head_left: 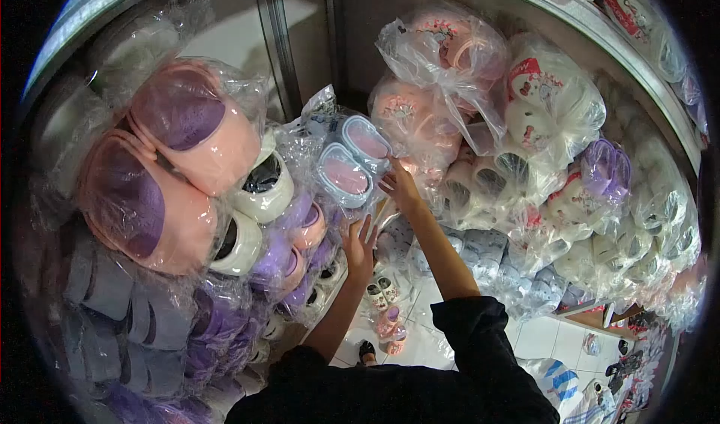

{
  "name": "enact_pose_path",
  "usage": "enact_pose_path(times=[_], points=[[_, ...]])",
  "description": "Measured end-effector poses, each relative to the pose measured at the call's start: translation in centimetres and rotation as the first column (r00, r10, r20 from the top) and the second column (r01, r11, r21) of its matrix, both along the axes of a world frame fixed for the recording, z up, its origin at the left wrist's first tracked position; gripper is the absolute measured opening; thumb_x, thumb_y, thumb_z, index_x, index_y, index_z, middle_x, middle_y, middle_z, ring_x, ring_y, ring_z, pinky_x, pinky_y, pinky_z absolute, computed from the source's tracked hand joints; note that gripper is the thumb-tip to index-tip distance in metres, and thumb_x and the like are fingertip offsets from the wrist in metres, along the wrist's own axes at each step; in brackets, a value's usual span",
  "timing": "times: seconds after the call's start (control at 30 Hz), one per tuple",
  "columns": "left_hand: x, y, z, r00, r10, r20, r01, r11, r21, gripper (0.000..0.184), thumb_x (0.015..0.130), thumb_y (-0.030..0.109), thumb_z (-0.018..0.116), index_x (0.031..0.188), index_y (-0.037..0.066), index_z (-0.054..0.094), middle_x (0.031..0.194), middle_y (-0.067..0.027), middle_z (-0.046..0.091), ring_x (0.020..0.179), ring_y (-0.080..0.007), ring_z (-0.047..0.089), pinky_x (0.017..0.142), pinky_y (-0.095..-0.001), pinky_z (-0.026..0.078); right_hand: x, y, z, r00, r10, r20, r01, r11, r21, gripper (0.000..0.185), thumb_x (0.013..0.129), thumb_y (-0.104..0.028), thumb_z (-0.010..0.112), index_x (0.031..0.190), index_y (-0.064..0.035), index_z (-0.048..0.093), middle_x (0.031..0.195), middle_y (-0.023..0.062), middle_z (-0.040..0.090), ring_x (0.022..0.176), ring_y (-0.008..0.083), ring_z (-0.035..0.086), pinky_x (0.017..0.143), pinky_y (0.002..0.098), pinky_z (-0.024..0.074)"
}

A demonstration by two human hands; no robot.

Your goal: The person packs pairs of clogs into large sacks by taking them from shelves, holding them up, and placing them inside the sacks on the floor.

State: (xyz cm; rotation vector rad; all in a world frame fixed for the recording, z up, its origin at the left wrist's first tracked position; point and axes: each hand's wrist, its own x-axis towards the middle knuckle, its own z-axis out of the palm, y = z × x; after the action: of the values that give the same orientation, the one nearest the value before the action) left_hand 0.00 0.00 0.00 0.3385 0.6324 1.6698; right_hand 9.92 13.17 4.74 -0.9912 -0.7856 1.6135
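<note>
Rounded pale-blue slippers [351, 167] (pink inside, crinkly plastic-wrapped) sit above the spread, open left hand [360, 245]; right hand [403, 187] bent-fingered, hold unclear.

A grey-brown wall [360, 37] and a pale panel [225, 45] are parted by a dark metal upright [279, 49]; the space is bordered above by a pale edge [634, 49]; the floor [544, 334] is laid with white tiles; the wall is left in dimmer light.

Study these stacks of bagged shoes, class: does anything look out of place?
Yes, mildly: a purple pair on the right looks misplaced, since the bagged shoes around it are mostly white. I see no spill.
</note>
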Motion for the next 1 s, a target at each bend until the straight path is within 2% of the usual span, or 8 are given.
enact_pose_path(times=[0.2, 0.3, 0.6, 0.7, 0.83, 0.9, 0.97, 1.0], points=[[-1.4, 0.5, 2.5, 0.972, -0.074, 0.221, 0.051, 0.993, 0.110, 0.035, 0.079, 0.022, 0.044, 0.109, 0.009, 0.035, 0.113, -0.0044, 0.038, 0.113, -0.0250, 0.037, 0.089, -0.0411, 0.035, -0.9, 3.3, 1.6, 0.996, -0.036, 0.080, 0.038, 0.999, -0.024, 0.049, 0.062, -0.047, 0.063, 0.091, -0.0108, 0.047, 0.080, 0.0014, 0.045, 0.071, 0.0142, 0.045, 0.067, 0.0298, 0.0383], [-2.2, 0.5, 2.5, 0.951, -0.111, 0.287, 0.084, 0.991, 0.104, 0.045, 0.072, 0.027, 0.051, 0.110, 0.011, 0.033, 0.118, -0.0098, 0.033, 0.110, -0.0311, 0.038, 0.090, -0.0406, 0.033, -0.9, 3.3, 2.2, 0.996, -0.002, 0.090, 0.005, 0.999, -0.039, 0.039, 0.069, -0.043, 0.056, 0.093, -0.0124, 0.048, 0.082, 0.0011, 0.045, 0.076, 0.0148, 0.046, 0.069, 0.0303, 0.0391], [-2.4, 1.8, 3.1, 0.945, -0.091, 0.313, 0.046, 0.988, 0.146, 0.028, 0.074, 0.018, 0.047, 0.099, 0.006, 0.045, 0.105, -0.0104, 0.047, 0.104, -0.0298, 0.042, 0.092, -0.0411, 0.033, 0.0, 0.7, 5.6, 0.960, -0.149, 0.238, 0.087, 0.964, 0.253, 0.039, 0.067, -0.036, 0.060, 0.085, -0.0032, 0.048, 0.075, 0.0027, 0.046, 0.065, 0.0119, 0.042, 0.059, 0.0240, 0.0357], [-2.4, 1.8, 3.3, 0.938, -0.138, 0.318, 0.083, 0.980, 0.180, 0.027, 0.076, 0.015, 0.046, 0.102, 0.006, 0.042, 0.107, -0.0089, 0.045, 0.101, -0.0253, 0.043, 0.092, -0.0411, 0.034, 0.1, -1.0, 6.5, 0.860, -0.373, 0.347, 0.274, 0.913, 0.303, 0.041, 0.067, -0.035, 0.060, 0.083, -0.0003, 0.046, 0.073, 0.0035, 0.044, 0.065, 0.0127, 0.040, 0.059, 0.0252, 0.0349], [-2.4, 2.2, 2.9, 0.916, -0.228, 0.329, 0.167, 0.965, 0.203, 0.026, 0.077, 0.017, 0.047, 0.101, 0.007, 0.043, 0.106, -0.0093, 0.045, 0.101, -0.0261, 0.042, 0.090, -0.0416, 0.036, 0.8, -4.2, 8.0, 0.767, -0.499, 0.404, 0.347, 0.851, 0.394, 0.044, 0.064, -0.031, 0.065, 0.084, 0.0018, 0.043, 0.075, 0.0046, 0.043, 0.066, 0.0128, 0.039, 0.060, 0.0261, 0.0354], [-2.2, 1.9, 3.3, 0.908, -0.266, 0.325, 0.201, 0.954, 0.220, 0.027, 0.077, 0.017, 0.048, 0.102, 0.007, 0.042, 0.106, -0.0106, 0.044, 0.102, -0.0272, 0.042, 0.090, -0.0422, 0.037, 1.1, -5.9, 8.2, 0.777, -0.539, 0.325, 0.372, 0.809, 0.454, 0.039, 0.066, -0.023, 0.065, 0.085, 0.0001, 0.041, 0.074, 0.0034, 0.042, 0.066, 0.0107, 0.039, 0.058, 0.0240, 0.0344], [-1.8, 1.5, 2.9, 0.895, -0.264, 0.359, 0.238, 0.964, 0.114, 0.033, 0.077, 0.019, 0.050, 0.105, 0.007, 0.038, 0.107, -0.0137, 0.041, 0.102, -0.0307, 0.041, 0.089, -0.0425, 0.038, 1.0, -7.4, 7.8, 0.760, -0.618, 0.202, 0.432, 0.712, 0.554, 0.035, 0.068, -0.021, 0.062, 0.087, -0.0027, 0.040, 0.070, 0.0003, 0.040, 0.064, 0.0087, 0.037, 0.057, 0.0221, 0.0315], [-1.2, 0.7, 4.3, 0.911, -0.231, 0.342, 0.227, 0.972, 0.051, 0.036, 0.077, 0.020, 0.051, 0.107, 0.006, 0.037, 0.107, -0.0143, 0.040, 0.103, -0.0316, 0.040, 0.089, -0.0425, 0.038, 0.9, -9.5, 9.6, 0.813, -0.561, 0.157, 0.433, 0.761, 0.483, 0.035, 0.070, -0.015, 0.061, 0.093, -0.0014, 0.039, 0.077, 0.0016, 0.043, 0.068, 0.0086, 0.037, 0.061, 0.0213, 0.0320]])
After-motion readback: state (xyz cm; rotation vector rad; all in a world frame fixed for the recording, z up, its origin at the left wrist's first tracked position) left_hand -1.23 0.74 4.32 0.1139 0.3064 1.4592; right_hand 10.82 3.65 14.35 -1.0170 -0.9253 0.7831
